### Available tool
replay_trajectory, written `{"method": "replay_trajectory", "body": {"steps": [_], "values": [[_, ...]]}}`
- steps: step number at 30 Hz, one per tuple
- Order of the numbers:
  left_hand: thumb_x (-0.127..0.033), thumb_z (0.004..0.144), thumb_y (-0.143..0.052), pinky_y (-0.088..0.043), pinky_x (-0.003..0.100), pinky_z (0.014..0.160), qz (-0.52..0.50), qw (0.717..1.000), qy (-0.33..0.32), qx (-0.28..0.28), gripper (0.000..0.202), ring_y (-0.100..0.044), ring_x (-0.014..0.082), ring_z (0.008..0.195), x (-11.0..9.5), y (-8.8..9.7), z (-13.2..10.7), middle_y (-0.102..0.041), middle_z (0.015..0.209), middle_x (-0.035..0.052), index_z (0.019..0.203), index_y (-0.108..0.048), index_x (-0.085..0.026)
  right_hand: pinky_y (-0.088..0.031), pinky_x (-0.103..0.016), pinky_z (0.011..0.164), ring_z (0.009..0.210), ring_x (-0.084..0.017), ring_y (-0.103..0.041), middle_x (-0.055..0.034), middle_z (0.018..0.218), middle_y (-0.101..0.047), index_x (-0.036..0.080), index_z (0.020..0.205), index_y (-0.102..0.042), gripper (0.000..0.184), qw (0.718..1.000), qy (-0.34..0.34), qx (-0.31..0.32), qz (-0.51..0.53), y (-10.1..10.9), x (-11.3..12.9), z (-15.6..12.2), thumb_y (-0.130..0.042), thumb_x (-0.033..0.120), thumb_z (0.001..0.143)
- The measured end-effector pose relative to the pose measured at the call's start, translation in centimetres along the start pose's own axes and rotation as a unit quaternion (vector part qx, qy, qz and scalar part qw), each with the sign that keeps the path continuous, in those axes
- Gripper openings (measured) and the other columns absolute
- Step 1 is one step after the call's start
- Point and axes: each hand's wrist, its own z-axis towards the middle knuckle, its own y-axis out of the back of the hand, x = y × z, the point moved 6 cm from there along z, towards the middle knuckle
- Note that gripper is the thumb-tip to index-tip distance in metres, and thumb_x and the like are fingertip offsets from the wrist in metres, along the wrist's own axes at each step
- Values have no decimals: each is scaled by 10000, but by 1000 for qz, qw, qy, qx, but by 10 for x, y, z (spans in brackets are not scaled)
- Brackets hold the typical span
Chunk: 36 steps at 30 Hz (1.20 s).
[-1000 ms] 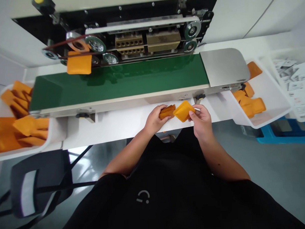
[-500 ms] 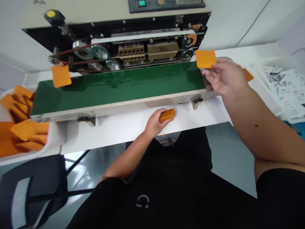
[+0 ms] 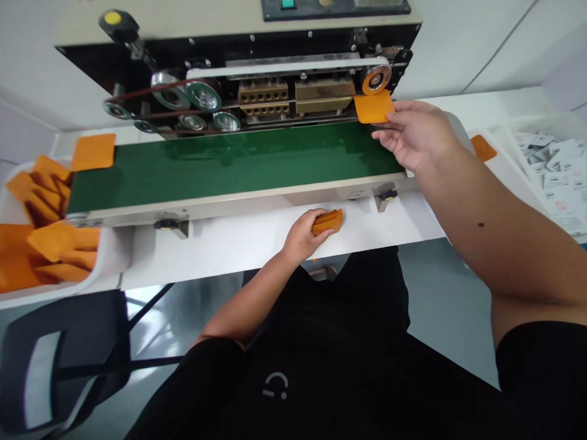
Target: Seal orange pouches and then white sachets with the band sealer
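Counter (image 3: 227, 261): white, carrying a green belt (image 3: 234, 161) below a sealer (image 3: 264, 86).
Right hand (image 3: 416, 135): fingers and thumb pinch an orange pouch (image 3: 373, 107) at the belt's far edge.
Left hand (image 3: 302, 236): fingers clamped around a stack of pouches (image 3: 328, 222) at the counter's near edge.
Risk: a skewed pouch could crease in the sealer.

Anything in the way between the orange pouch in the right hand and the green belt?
Nothing visible. The orange pouch, pinched in the right hand, overlaps the far edge of the green conveyor belt, just below the steel pulley. No object lies between them.
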Motion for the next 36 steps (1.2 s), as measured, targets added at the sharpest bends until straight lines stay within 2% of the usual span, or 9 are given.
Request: {"method": "replay_trajectory", "body": {"steps": [4, 7, 9, 11, 16, 19, 26, 32, 36], "values": [[-304, 871, -781, -589, 443, 995, -2, 1000, -1, -4, 481, -711, 280, 1122, 1, 0, 0, -722, 1234, 108, 1319, -620, -234, -505, -167, 629, 698, -35, -674, -37, 1128, -665, 163, 1270, -515, 253, 998, 50, -3, -46, -7, 4, -25, -530, 132, 1020], [-302, 866, -787, -597, 443, 976, -2, 1000, 3, -5, 477, -717, 279, 1103, 2, 0, 0, -725, 1224, 107, 1309, -626, -232, -423, -176, 492, 605, -34, -593, -45, 1231, -652, 251, 1232, -536, 289, 973, 218, -41, -57, 1, 2, -76, -638, 189, 968], [-301, 864, -789, -596, 442, 982, -2, 1000, 3, -2, 480, -717, 279, 1108, 2, -1, 0, -726, 1225, 108, 1310, -626, -230, -439, -216, 499, 602, -59, -571, -34, 1184, -660, 280, 1188, -578, 248, 945, 315, -49, -70, 7, -16, -115, -673, 250, 960], [-294, 865, -789, -586, 444, 1011, -3, 1000, 3, -3, 487, -715, 281, 1133, 2, -1, 0, -724, 1238, 111, 1317, -623, -225, -490, -274, 550, 632, -109, -591, -28, 1036, -666, 278, 1111, -621, 182, 933, 343, -43, -106, 12, -50, -143, -698, 311, 950], [-329, 843, -824, -578, 426, 1036, -17, 1000, 17, -4, 543, -717, 283, 1160, 3, -1, -1, -724, 1263, 118, 1331, -616, -214, -523, -320, 621, 772, -172, -646, -39, 992, -670, 280, 1168, -660, 217, 937, 246, 92, -231, 5, -144, -154, -675, 315, 954], [-422, 815, -858, -583, 413, 1026, -25, 999, 28, -12, 614, -722, 285, 1158, 4, 0, -1, -729, 1263, 119, 1335, -609, -210, -533, -292, 645, 868, -172, -672, -45, 1061, -674, 267, 1249, -646, 336, 935, 206, 120, -263, 1, -174, -146, -696, 305, 920], [-533, 776, -874, -590, 415, 1008, -42, 998, 41, -24, 688, -734, 294, 1135, 7, 1, -1, -740, 1236, 121, 1327, -611, -215, -540, -295, 725, 848, -165, -662, -22, 966, -680, 246, 1198, -637, 415, 950, 154, 117, -244, 0, -195, -138, -797, 346, 828], [-608, 753, -864, -593, 403, 991, -52, 997, 42, -24, 767, -732, 293, 1132, 9, 1, -1, -736, 1215, 124, 1354, -594, -216, -487, -266, 666, 715, -125, -561, -10, 814, -610, 197, 864, -654, 231, 953, 126, 167, -221, -4, -195, -134, -770, 397, 854], [-620, 718, -885, -588, 412, 1018, -57, 998, 32, -14, 827, -721, 303, 1172, 11, -1, 0, -718, 1275, 130, 1377, -578, -227, -534, -269, 707, 803, -142, -628, -29, 916, -665, 208, 974, -628, 267, 982, 92, 130, -102, 2, -197, -128, -707, 453, 902]]}}
